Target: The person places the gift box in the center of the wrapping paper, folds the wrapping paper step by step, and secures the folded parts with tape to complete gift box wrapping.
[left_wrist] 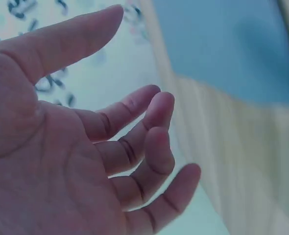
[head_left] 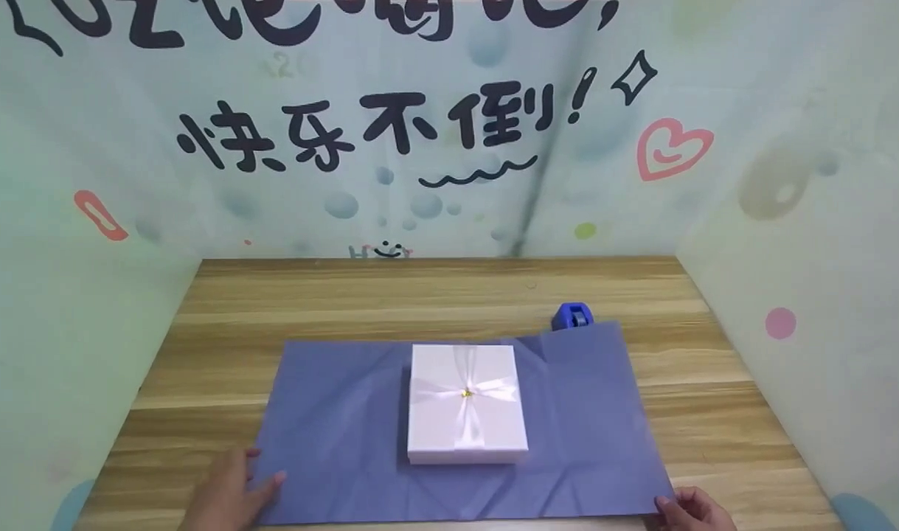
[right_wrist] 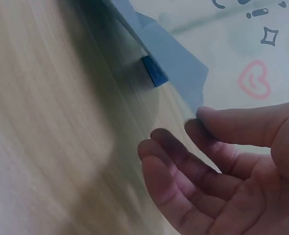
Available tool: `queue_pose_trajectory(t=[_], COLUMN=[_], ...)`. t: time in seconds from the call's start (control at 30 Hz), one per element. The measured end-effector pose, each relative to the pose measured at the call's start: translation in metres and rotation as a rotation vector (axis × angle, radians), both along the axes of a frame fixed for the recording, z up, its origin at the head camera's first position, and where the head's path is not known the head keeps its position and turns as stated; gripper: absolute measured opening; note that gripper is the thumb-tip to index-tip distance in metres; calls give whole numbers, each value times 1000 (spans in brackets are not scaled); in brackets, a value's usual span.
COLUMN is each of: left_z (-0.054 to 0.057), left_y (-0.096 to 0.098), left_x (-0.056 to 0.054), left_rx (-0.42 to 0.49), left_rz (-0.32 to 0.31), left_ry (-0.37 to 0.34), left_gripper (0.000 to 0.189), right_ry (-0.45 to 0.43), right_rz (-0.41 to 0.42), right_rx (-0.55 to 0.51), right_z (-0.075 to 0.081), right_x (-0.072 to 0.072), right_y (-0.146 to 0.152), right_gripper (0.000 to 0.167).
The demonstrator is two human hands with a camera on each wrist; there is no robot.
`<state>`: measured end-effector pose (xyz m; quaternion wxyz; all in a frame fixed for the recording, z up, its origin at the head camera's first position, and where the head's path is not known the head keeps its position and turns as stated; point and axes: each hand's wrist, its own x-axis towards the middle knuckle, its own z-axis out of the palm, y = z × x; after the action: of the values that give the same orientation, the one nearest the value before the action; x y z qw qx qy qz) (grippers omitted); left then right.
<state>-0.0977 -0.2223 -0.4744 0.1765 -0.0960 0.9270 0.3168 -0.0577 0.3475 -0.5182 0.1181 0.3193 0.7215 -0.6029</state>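
Note:
A sheet of blue wrapping paper (head_left: pixel 331 435) lies spread on the wooden table, showing creases. On its middle sits a white gift box (head_left: pixel 427 424) tied with a pale ribbon (head_left: pixel 486 389) and a small gold piece at the crossing. My left hand (head_left: pixel 231 490) is at the paper's left edge, thumb over it; in the left wrist view that hand (left_wrist: pixel 85 142) has its fingers loosely bent and apart, with nothing between them. Between thumb and index finger, my right hand (head_left: pixel 692 509) pinches the near right corner of the paper, which looks lifted in the right wrist view (right_wrist: pixel 176 66).
Just behind the paper's far right edge stands a blue tape dispenser (head_left: pixel 573 316), partly hidden by the paper. Bare wooden table (head_left: pixel 434 295) shows around the sheet. A printed cloth (head_left: pixel 309 214) with lettering hangs behind, and similar walls flank both sides.

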Motion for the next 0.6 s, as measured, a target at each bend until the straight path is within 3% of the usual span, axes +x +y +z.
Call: queue_pose_trajectory(t=[0.13, 0.23, 0.3, 0.4, 0.5, 0.6], left_z=[0, -6, -10, -17, -23, -27], left_y=[39, 66, 81, 102, 117, 127], left_x=[-2, -11, -19, -31, -38, -41], left_rx=[132, 260, 309, 319, 316, 335], left_rz=[-109, -203, -247, -285, -299, -293], left_ry=[268, 395, 384, 309, 206, 135], left_gripper=[46, 36, 34, 37, 43, 45], right_ry=[-1, -28, -40, 20, 106, 183], right_rz=[-6, 40, 63, 46, -32, -80], right_rx=[-39, 9, 71, 134, 106, 90], right_z=[4, 7, 8, 10, 16, 27], right_x=[-7, -13, -19, -25, -27, -25], right_y=[-3, -7, -10, -16, -22, -29], right_gripper=[71, 86, 84, 57, 26, 22])
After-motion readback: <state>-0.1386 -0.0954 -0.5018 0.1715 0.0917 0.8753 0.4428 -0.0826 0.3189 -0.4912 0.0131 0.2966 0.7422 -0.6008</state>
